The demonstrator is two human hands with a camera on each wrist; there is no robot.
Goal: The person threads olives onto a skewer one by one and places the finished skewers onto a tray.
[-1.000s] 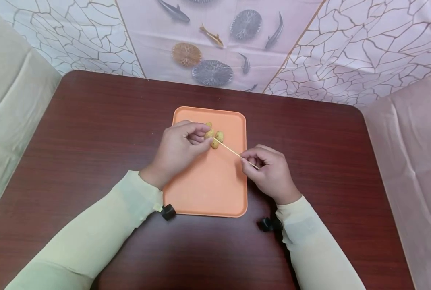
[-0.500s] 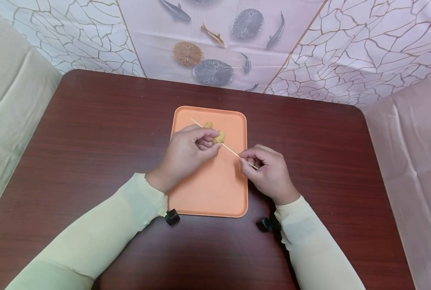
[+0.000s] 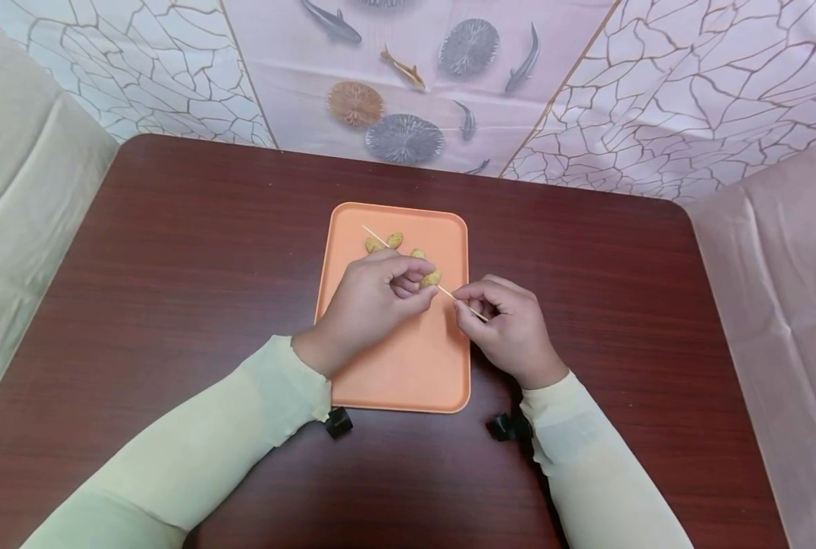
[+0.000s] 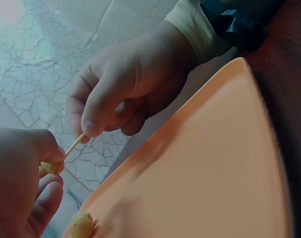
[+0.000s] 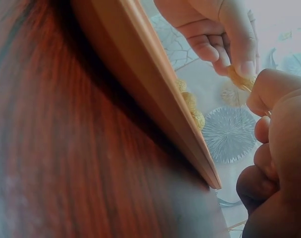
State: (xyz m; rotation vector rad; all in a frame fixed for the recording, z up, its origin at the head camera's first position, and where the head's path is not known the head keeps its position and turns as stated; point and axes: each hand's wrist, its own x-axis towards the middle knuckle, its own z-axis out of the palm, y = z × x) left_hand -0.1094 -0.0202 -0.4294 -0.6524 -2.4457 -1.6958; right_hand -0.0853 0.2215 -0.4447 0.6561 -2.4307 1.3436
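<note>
In the head view my left hand (image 3: 377, 301) pinches a small, lumpy yellow-brown food ball (image 3: 432, 279) between thumb and fingers. A thin wooden skewer (image 3: 445, 291) runs through that ball, its far end sticking out beyond the left hand. My right hand (image 3: 504, 324) grips the skewer near its other end, over the right edge of an orange tray (image 3: 401, 374). Several more yellow-brown balls (image 3: 394, 240) lie at the tray's far part, some partly hidden by the left hand. The left wrist view shows the pinched ball (image 4: 52, 167) close to the right fingertips.
The tray lies on a dark red-brown wooden table (image 3: 628, 343). Patterned cloth (image 3: 408, 91) hangs behind the far table edge, with pale cloth (image 3: 30, 191) at the left. Each sleeve carries a small black wrist camera (image 3: 339, 422).
My left hand has slid right and toward me along the skewer with the ball, nearing the right hand. More balls show behind it on the tray. The right hand stays nearly still.
</note>
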